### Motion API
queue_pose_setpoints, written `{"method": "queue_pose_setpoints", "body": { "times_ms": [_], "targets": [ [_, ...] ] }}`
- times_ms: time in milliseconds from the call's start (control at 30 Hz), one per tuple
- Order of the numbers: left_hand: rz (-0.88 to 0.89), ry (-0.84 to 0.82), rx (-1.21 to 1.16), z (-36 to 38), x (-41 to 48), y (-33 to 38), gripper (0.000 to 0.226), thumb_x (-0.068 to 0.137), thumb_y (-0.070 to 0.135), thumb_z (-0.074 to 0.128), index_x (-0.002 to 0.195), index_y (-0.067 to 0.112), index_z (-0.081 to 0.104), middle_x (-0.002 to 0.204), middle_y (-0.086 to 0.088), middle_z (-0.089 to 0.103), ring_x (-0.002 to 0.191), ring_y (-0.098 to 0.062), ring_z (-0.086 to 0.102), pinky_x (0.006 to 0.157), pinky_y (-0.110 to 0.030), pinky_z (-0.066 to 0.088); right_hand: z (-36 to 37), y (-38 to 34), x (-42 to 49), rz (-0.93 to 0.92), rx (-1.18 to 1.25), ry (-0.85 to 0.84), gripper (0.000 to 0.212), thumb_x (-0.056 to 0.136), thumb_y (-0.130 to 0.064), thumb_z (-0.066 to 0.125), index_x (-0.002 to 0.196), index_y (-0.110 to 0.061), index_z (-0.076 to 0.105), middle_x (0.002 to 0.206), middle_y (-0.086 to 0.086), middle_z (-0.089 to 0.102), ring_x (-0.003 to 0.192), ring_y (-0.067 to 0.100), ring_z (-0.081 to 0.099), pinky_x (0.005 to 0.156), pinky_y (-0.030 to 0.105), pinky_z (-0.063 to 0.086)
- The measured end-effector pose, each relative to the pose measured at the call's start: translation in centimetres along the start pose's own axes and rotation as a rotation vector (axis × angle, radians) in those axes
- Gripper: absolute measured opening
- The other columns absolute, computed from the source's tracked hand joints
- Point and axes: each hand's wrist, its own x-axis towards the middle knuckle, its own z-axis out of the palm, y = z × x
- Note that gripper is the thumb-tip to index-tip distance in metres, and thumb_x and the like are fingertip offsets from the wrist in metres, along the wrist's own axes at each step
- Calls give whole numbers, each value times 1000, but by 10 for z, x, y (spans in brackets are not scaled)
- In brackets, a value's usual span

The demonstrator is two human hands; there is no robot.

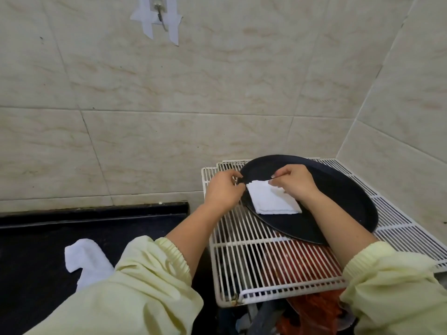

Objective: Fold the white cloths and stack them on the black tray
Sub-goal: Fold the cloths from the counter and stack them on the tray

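While my right hand pinches the folded white cloth on the black tray, nine o'clock side, likely squaring it, my left hand curls at the rim, grip unclear. Another white cloth lies at eight o'clock.

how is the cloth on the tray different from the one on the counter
The tray cloth is folded into a flat rectangle; the counter cloth lies loose and rumpled. The tray cloth sits on the tray, its far corner pinched by the right hand; the counter cloth lies on the counter, partly hidden by the left sleeve. Both are white.
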Motion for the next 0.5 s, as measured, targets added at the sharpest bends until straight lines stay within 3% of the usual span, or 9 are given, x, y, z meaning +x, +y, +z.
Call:
{"method": "queue_pose_setpoints", "body": {
  "times_ms": [100, 233, 367, 500],
  "targets": [
    [-33, 64, -64, -34, -3, -20, 30, 90, 18, 59, 120, 15, 64, 112, -7, 65, 89, -18, 63, 76, -29, 52, 31, -36, -14, -55, 68, -122, 12, 79, -6, 74, 90, -11, 70, 92, 4, 68, 92, 19, 64, 73, 32, 54],
    [-100, 168, -171, -81, -23, -65, 26, 88, 15, 59, 112, 15, 67, 95, -3, 67, 81, -15, 61, 71, -26, 47, 85, -82, -37, -75, 106, -247, 6, 82, -8, 71, 87, -11, 69, 87, 4, 68, 80, 16, 64, 77, 34, 54],
    [-226, 205, -183, -123, -53, -134, 25, 84, 14, 60, 107, 16, 70, 81, 3, 65, 73, -14, 59, 68, -26, 46, 153, -118, -63, -83, 88, -359, 7, 85, -10, 69, 91, -11, 66, 83, 6, 65, 67, 13, 61, 55, 23, 46],
    [-311, 223, -139, -168, -76, -194, 23, 85, 14, 59, 105, 17, 70, 84, 3, 65, 76, -14, 58, 69, -23, 41, 226, -133, -85, -69, -33, -421, 15, 84, -13, 70, 72, -16, 60, 80, 9, 64, 70, 19, 60, 49, 21, 43]
  ]
}}
